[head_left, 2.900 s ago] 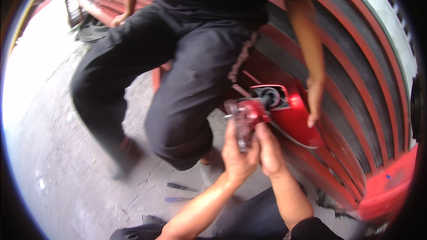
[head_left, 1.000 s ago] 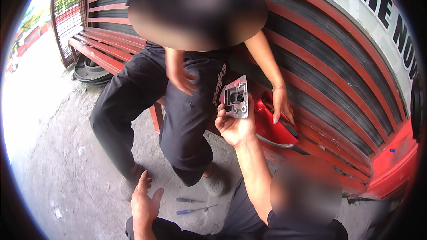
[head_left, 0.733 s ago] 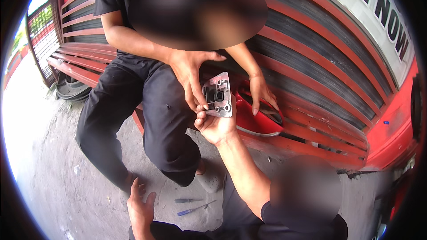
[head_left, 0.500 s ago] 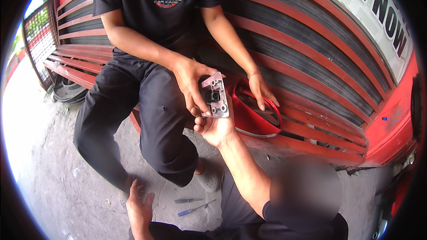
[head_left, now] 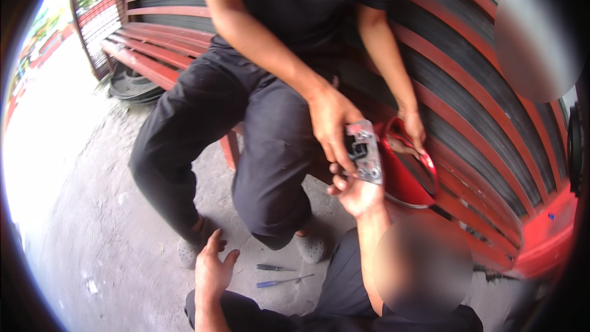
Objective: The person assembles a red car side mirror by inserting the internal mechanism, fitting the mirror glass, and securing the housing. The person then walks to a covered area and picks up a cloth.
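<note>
My right hand (head_left: 361, 198) is at a small pale plate (head_left: 370, 166) with a black square centre and round holes. Its fingers curl at the plate's lower edge, and the rest of the grip is hidden behind it. A co-worker's hand (head_left: 335, 120) holds the same plate from the left. Beside it, the co-worker's other hand (head_left: 413, 128) rests on a glossy red car side mirror housing (head_left: 402, 178) on the bench. My left hand (head_left: 214, 267) hovers above my left knee with fingers apart, holding nothing.
A blue-handled screwdriver (head_left: 270, 283) and a dark-handled one (head_left: 270, 267) lie on the concrete floor (head_left: 123, 209) between us. The co-worker sits on a red slatted bench (head_left: 464, 206). Black tyre-like rings (head_left: 132, 86) lie under the bench's far left end.
My view has shifted, so the scene sits further right and slightly lower. Both hands stay at the plate, and the co-worker's other hand remains on the red housing. My left hand remains spread.
</note>
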`<state>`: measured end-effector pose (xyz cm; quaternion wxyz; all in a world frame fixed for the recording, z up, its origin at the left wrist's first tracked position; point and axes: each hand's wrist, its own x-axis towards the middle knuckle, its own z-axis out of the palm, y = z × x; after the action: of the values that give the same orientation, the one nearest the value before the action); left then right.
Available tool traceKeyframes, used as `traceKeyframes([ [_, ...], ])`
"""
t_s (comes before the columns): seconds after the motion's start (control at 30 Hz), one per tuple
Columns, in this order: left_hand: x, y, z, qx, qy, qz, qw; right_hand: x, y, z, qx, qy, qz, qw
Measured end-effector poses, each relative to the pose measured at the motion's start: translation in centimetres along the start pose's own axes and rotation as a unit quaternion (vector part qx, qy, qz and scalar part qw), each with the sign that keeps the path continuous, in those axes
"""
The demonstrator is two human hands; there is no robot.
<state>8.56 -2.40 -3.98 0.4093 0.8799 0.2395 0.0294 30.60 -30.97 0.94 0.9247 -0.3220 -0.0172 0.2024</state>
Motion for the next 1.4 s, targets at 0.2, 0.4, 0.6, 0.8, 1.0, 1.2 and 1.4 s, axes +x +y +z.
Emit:
traceKeyframes([
  [0.2,2.3,-0.9,0.5,0.036,-0.051,0.01,0.998,-1.8,-0.6,-0.2,-0.03,0.008,-0.04,0.999],
  [0.4,4.0,-2.7,0.4,0.057,-0.067,0.024,0.996,-2.4,2.5,2.8,-0.176,0.105,-0.162,0.965],
  [0.6,-0.1,-3.7,0.1,-0.071,-0.011,-0.13,0.989,-6.1,5.1,6.8,-0.251,0.275,-0.02,0.928],
  [0.8,-12.1,1.0,-3.6,-0.049,0.122,-0.135,0.982,-20.3,2.9,7.6,-0.504,0.024,0.462,0.729],
  [1.0,-36.4,8.4,-15.3,-0.12,0.268,-0.504,0.812,-19.4,-3.7,11.9,-0.549,-0.218,0.639,0.493],
  [1.2,-66.3,22.3,-8.3,-0.176,0.511,-0.724,0.429,-17.1,3.7,25.3,-0.608,-0.271,0.689,0.288],
  [1.4,-77.7,37.0,10.1,-0.404,0.393,-0.823,0.066,-32.7,12.0,36.8,-0.639,-0.47,0.569,0.215],
])
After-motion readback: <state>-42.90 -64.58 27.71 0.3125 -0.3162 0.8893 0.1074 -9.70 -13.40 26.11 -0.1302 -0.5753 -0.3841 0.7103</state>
